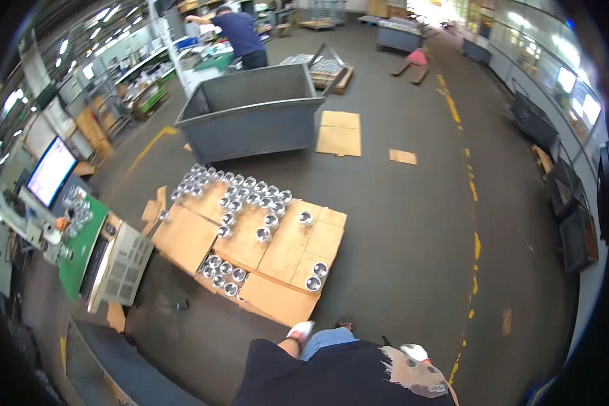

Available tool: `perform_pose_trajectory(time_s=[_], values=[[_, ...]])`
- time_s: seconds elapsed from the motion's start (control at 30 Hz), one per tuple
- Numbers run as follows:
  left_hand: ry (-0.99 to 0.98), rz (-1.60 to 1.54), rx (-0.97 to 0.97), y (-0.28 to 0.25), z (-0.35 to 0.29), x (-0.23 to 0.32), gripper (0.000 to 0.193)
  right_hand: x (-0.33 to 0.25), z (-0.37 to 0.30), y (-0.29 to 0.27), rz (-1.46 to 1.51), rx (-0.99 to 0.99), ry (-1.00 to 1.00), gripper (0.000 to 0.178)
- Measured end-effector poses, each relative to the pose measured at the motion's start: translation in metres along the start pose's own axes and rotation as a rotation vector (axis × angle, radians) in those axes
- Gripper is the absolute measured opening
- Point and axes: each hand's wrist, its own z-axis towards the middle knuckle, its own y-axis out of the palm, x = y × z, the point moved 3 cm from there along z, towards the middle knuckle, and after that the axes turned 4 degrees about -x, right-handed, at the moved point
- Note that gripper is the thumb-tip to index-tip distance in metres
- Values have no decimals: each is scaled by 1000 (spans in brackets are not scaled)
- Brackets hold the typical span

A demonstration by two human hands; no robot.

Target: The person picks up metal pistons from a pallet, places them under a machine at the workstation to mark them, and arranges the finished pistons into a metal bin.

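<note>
My left hand [302, 329], in a white glove, hangs by my hip next to the near edge of the cardboard-covered stack. My right hand [415, 352], also white-gloved, is low at my right side, partly behind my dark shirt. Neither glove shows its fingers clearly, and I see nothing held. Shiny round metal parts [263, 234] stand upright on brown cardboard sheets [284, 254], most of them grouped at the far side. Two more metal parts [317, 277] sit near the right corner. Along the near left edge, several others [218, 281] show on a lower layer, beside a cardboard flap.
A large grey metal bin [250, 128] stands beyond the stack. At left is a green-topped bench [81, 254] with a monitor [52, 171]. Another grey bin [125, 365] lies near left. Cardboard [339, 133] lies on the floor. A person [240, 37] stands at the back; a pallet jack [413, 65] is farther right.
</note>
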Motion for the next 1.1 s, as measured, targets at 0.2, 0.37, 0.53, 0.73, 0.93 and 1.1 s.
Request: perform_pose_trajectory(time_s=[0.2, 0.37, 0.53, 0.73, 0.93, 1.1], values=[[397, 28, -242, -43, 45, 311, 49, 164, 122, -70, -841, 10, -169, 37], [348, -16, -116, -29, 118, 348, 47, 128, 184, -161, -817, -12, -267, 36], [-132, -50, -32, -5, 161, 236, 46, 43, 261, -250, -798, -36, -393, 36], [-387, 49, -26, 34, 132, 227, 46, 37, 462, -390, -856, -101, -533, 35], [-381, -897, 666, 50, 122, 329, 49, -195, 652, -470, -2095, -561, -602, 34], [-639, -764, 625, 110, 123, 351, 48, -444, 688, -366, -1228, -23, -578, 36]])
